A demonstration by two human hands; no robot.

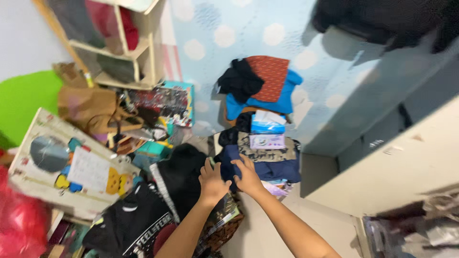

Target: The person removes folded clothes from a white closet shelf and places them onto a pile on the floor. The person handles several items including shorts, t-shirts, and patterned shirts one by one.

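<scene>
Bright, even indoor light fills the room, with soft shadows. Motion blur smears the whole view, worst at the edges, which bend outward.

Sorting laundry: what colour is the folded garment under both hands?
Dark navy blue garment, seen in the head view.

We see left hand (213,180) on black garment (184,176), right hand (247,176) on folded navy clothes (272,167); tissue box (267,125) behind.

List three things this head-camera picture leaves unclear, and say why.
1. Left hand and right hand: fingertips sink into the dark clothes, so any grip is hidden.
2. Red bag: cut off by the left edge.
3. Shelf contents: blurred.
</scene>
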